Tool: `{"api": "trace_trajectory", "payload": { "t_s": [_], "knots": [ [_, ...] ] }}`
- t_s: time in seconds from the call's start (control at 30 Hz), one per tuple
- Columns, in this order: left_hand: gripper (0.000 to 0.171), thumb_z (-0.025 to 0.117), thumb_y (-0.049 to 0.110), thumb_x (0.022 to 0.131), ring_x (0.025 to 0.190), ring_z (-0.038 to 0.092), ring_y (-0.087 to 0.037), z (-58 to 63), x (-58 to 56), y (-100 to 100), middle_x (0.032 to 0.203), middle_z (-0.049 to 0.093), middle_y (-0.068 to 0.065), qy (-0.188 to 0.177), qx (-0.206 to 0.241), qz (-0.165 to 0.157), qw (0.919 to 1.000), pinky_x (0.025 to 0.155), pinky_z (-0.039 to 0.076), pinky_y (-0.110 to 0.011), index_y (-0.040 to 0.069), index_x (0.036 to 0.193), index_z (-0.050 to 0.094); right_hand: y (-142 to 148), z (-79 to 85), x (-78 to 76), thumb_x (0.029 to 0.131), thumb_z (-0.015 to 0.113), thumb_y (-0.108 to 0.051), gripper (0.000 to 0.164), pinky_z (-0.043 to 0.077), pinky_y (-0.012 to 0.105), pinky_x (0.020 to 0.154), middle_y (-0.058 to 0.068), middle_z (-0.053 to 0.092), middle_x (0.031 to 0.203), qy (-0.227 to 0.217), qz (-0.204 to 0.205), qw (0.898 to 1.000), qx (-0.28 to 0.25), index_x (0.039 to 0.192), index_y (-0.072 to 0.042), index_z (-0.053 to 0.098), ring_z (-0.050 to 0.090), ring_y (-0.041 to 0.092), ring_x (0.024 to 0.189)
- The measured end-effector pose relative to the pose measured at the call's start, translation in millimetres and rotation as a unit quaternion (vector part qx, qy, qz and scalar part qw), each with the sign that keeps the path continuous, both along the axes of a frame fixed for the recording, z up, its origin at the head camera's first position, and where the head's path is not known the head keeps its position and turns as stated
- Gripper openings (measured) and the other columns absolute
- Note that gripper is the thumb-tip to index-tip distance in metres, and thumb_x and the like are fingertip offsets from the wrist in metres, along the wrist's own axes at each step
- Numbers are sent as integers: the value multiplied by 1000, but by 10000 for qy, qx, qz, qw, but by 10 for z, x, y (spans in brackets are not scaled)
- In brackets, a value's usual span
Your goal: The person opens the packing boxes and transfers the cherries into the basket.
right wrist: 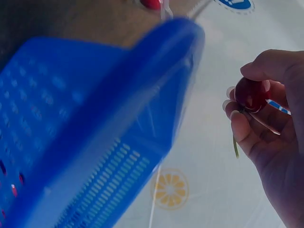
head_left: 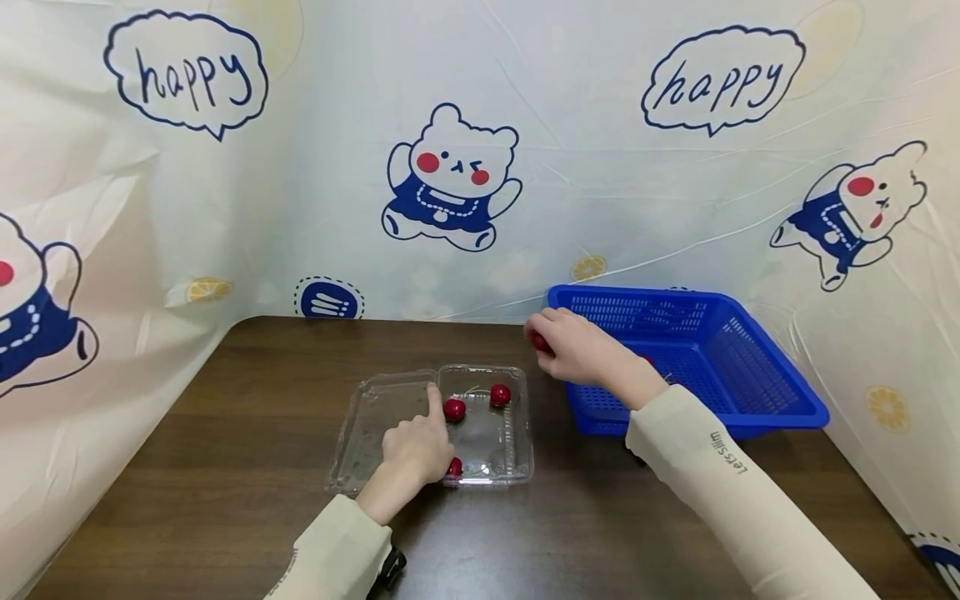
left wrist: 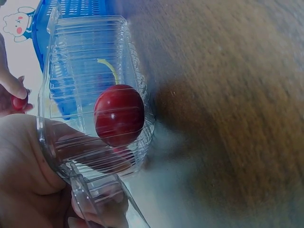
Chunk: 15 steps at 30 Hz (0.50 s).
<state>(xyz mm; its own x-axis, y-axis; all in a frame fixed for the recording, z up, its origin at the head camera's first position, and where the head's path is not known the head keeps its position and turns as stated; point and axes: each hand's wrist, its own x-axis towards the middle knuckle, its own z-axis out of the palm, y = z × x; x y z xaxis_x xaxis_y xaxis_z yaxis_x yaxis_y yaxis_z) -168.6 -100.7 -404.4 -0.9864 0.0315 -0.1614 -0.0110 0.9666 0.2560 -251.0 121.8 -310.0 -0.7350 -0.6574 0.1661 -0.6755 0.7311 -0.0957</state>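
Note:
My right hand (head_left: 577, 343) pinches a dark red cherry (right wrist: 251, 94) between thumb and fingertips, just past the blue basket's left rim. A green stem (right wrist: 235, 147) hangs below the fingers. My left hand (head_left: 418, 448) grips the clear plastic clamshell box (head_left: 487, 446) at the fold between its base and open lid (head_left: 386, 417), index finger stretched along that fold. In the base lie a cherry (head_left: 500, 395) toward the back right, another cherry (head_left: 453, 409) beside the index finger, and a third cherry (head_left: 454, 467) at the front, partly hidden by the hand.
A blue perforated basket (head_left: 780, 367) stands at the back right of the brown wooden table (head_left: 247, 433), with some red fruit inside mostly hidden by my right forearm. A printed cloth (head_left: 337, 183) hangs behind and at both sides of the table.

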Motion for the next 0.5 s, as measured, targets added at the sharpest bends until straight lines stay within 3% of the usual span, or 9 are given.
{"api": "trace_trajectory", "payload": {
  "t_s": [0.23,0.5],
  "knots": [
    [81,54,19,87,43,42,-20,-3,2,3,48,52,-7,-16,-24,-7,10000,40,30,-33,-1,153,11,159,59,-29,85,66,-9,26,54,45,84,14,65,102,-127,-339,9993,82,110,-5,63,56,27,92],
    [81,54,18,86,44,45,-22,4,2,7,51,55,-9,15,16,-1,10000,41,34,-35,-1,153,12,338,77,-52,83,67,-7,26,55,44,81,14,65,98,15,-355,9994,18,109,-3,65,56,27,87]
  ]
}}
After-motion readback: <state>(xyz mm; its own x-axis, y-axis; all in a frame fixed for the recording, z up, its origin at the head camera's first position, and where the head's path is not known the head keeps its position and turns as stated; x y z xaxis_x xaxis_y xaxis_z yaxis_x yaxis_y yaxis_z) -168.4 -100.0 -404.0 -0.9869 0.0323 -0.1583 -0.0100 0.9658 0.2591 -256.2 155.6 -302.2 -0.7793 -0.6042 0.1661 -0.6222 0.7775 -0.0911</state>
